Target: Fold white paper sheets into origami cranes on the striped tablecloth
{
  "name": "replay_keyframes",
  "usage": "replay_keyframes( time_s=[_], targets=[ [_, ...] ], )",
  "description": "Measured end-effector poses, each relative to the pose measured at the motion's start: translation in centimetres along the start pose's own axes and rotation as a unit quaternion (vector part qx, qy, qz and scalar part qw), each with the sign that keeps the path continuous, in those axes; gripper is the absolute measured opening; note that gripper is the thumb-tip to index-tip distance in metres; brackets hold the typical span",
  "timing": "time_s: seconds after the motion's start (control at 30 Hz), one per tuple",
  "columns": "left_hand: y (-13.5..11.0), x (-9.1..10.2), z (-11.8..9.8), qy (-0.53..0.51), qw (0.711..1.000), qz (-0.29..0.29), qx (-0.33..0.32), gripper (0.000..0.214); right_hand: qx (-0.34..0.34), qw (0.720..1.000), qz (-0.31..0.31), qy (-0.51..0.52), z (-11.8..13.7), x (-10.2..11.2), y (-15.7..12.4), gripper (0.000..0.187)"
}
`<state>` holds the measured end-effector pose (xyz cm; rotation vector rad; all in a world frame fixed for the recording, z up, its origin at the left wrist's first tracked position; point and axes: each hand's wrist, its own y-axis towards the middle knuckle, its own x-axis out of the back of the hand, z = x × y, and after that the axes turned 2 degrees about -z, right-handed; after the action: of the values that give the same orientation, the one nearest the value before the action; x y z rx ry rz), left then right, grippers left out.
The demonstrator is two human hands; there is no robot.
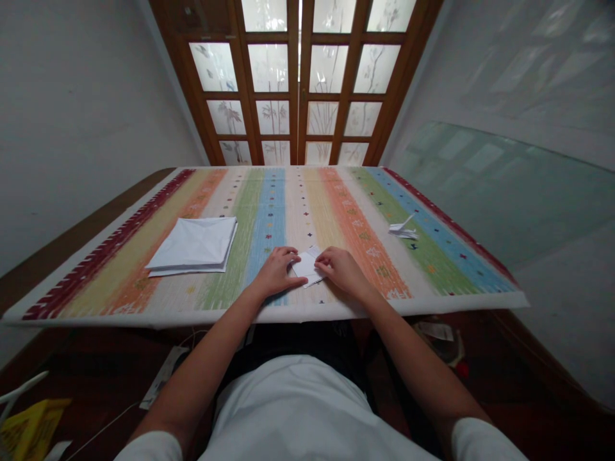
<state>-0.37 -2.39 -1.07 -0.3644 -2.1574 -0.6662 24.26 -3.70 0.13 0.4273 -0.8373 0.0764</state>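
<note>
A small folded piece of white paper (307, 264) lies on the striped cloth near the table's front edge. My left hand (276, 271) rests on its left side, fingers curled and pressing down on it. My right hand (342, 269) holds its right edge, fingertips pinched on the paper. Both hands touch the same piece.
A stack of white paper sheets (195, 245) lies to the left on the colourful striped tablecloth (336, 218). A finished folded white paper figure (403, 229) sits at the right. Wooden glass-paned doors (298, 83) stand behind the table. A yellow object (29, 426) lies on the floor at lower left.
</note>
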Motion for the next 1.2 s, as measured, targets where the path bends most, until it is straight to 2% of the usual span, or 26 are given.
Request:
replay_keyframes(
  time_s=[0.13,0.27,0.37,0.43,0.57,0.73,0.87,0.97,1.13,1.2],
  targets=[
    [-0.1,0.0,-0.3,0.002,1.0,0.023,-0.014,0.059,-0.057,0.997,-0.044,0.016,-0.7,-0.4,0.4,0.019],
    [-0.2,-0.1,-0.4,0.003,0.999,0.036,-0.019,0.058,-0.079,0.992,-0.038,0.095,-0.9,-0.4,1.1,0.027],
    [-0.2,-0.1,-0.5,-0.001,0.999,0.033,-0.019,0.058,-0.082,0.988,-0.037,0.122,-1.0,-0.3,1.8,0.023],
    [-0.2,0.0,-0.6,-0.001,0.999,0.031,-0.018,0.06,-0.084,0.99,-0.038,0.11,-1.2,-0.3,2.3,0.015],
    [-0.2,0.1,-0.8,0.008,1.0,0.02,-0.006,0.066,-0.066,0.995,-0.028,0.074,-1.0,0.1,3.2,0.013],
    [-0.1,0.0,-0.9,0.027,0.999,0.005,0.03,0.066,-0.034,0.999,-0.016,-0.033,0.5,0.4,4.4,0.008],
    [-0.1,-0.1,-0.6,0.051,0.997,-0.01,0.057,0.064,-0.06,0.997,0.004,-0.054,1.7,0.1,5.4,0.011],
    [-0.1,-0.2,-0.4,0.062,0.996,-0.017,0.067,0.063,-0.08,0.994,-0.007,-0.075,2.1,-0.3,6.0,0.013],
    [-0.2,-0.4,-0.2,0.076,0.993,-0.031,0.081,0.06,-0.079,0.996,0.004,-0.027,1.5,-0.7,6.2,0.01],
    [-0.2,-0.5,-0.2,0.082,0.992,-0.033,0.085,0.059,-0.074,0.997,0.021,0.024,0.8,-0.7,6.1,0.019]
  ],
)
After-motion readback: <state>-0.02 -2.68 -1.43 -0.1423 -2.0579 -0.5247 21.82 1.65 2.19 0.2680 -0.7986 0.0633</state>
